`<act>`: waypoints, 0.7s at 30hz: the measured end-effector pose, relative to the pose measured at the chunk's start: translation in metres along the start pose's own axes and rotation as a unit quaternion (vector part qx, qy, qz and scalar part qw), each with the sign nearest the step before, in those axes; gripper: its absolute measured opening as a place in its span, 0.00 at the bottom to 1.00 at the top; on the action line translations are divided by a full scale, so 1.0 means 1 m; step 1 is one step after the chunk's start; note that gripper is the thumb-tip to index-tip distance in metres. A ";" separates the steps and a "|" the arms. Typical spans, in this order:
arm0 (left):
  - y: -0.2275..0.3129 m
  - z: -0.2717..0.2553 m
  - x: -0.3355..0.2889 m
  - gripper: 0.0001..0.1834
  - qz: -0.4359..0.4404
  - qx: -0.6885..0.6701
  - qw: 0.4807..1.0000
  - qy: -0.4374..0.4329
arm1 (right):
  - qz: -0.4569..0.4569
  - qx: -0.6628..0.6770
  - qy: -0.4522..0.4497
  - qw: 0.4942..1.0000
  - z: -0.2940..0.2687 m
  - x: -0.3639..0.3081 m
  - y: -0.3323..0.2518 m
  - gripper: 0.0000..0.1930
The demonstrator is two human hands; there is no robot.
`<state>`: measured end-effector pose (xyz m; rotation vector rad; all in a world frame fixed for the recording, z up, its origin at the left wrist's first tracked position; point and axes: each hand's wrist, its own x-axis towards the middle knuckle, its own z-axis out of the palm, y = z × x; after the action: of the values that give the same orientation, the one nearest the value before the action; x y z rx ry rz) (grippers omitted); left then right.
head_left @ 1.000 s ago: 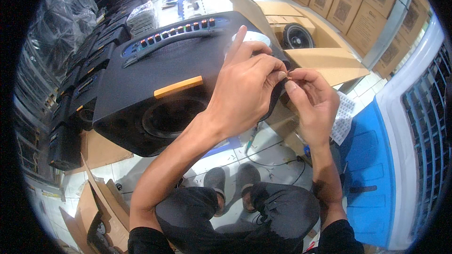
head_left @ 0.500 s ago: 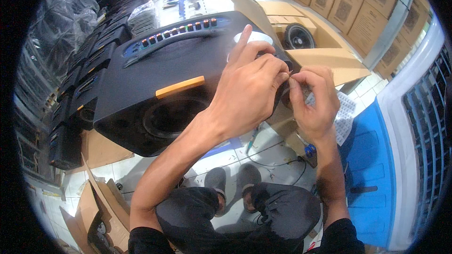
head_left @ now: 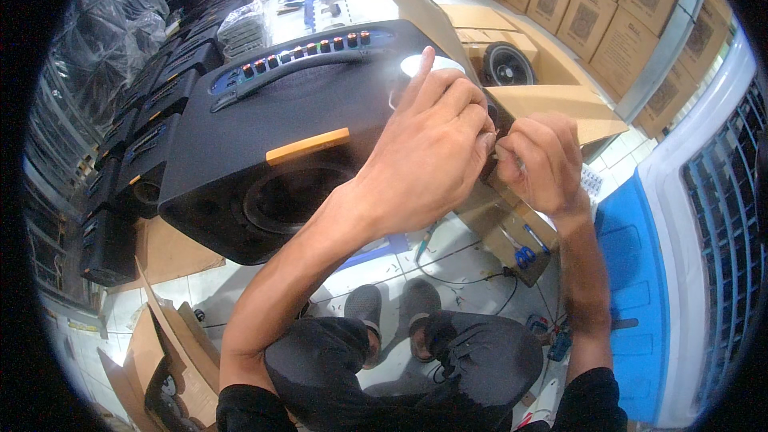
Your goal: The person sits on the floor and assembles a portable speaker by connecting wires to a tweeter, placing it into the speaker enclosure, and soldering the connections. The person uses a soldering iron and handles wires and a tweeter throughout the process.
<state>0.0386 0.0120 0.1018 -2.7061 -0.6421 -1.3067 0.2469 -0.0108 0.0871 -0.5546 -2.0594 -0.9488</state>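
Note:
My left hand is raised over the right end of a black speaker cabinet, its index finger pointing up while its thumb and other fingertips pinch together. Close beside it, my right hand has its fingers curled in a pinch. Between the two sets of fingertips shows a tiny reddish, thread-like bit, too small to name. A white round object sits behind my left hand, partly hidden by it. The cabinet carries a row of knobs, a strap handle and an orange bar.
Blue-handled scissors lie on a cardboard box at the lower right. An open carton holds a loose speaker driver. A blue panel stands at right, more black cabinets at left. A cable crosses the tiled floor.
My right hand has shifted slightly right and down, its fingers curling tighter. My left hand has barely moved. The scissors on the box now show more fully.

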 end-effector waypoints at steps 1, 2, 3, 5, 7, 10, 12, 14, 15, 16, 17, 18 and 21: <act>0.000 0.001 0.000 0.03 0.001 -0.004 1.000 0.002 | 0.039 0.036 0.007 0.999 0.004 0.000 -0.002 0.09; 0.000 0.002 0.000 0.03 0.002 -0.003 1.000 0.001 | 0.078 0.072 0.014 0.994 0.008 0.000 -0.004 0.08; 0.000 0.003 -0.001 0.03 0.002 -0.005 1.000 0.000 | 0.120 0.109 0.017 0.987 0.012 0.000 -0.006 0.07; -0.001 0.003 -0.001 0.04 0.006 -0.007 1.000 -0.001 | 0.198 0.173 0.022 0.964 0.017 0.002 -0.012 0.06; -0.002 0.003 -0.001 0.04 0.014 -0.006 1.000 -0.003 | 0.268 0.227 0.008 0.936 0.016 0.003 -0.017 0.03; -0.002 0.004 -0.001 0.05 0.031 0.025 0.999 0.013 | 0.387 0.310 0.002 0.868 0.016 0.006 -0.028 0.04; -0.002 0.005 -0.001 0.05 0.025 0.027 0.999 0.012 | 0.453 0.352 0.015 0.819 0.014 0.007 -0.034 0.06; -0.003 0.006 -0.001 0.05 0.023 0.020 0.999 0.018 | 0.488 0.386 0.035 0.782 0.010 0.008 -0.036 0.07; -0.003 0.006 -0.001 0.05 0.023 0.013 0.999 0.022 | 0.514 0.356 0.060 0.778 0.010 0.008 -0.032 0.08; -0.003 0.005 -0.001 0.05 0.023 0.008 0.999 0.027 | 0.526 0.333 0.079 0.778 0.010 0.009 -0.025 0.08; -0.004 0.004 -0.002 0.05 0.016 0.000 0.999 0.031 | 0.551 0.318 0.101 0.765 0.008 0.010 -0.017 0.09; -0.005 0.003 -0.002 0.05 0.009 -0.007 0.999 0.034 | 0.523 0.359 0.166 0.755 0.006 0.011 -0.010 0.09; -0.006 0.002 -0.001 0.06 0.014 -0.023 0.999 0.046 | 0.520 0.341 0.140 0.771 -0.002 0.011 -0.008 0.08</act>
<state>0.0369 0.0177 0.0987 -2.6607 -0.5709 -1.4478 0.2360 -0.0167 0.0937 -0.9039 -1.3088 0.3631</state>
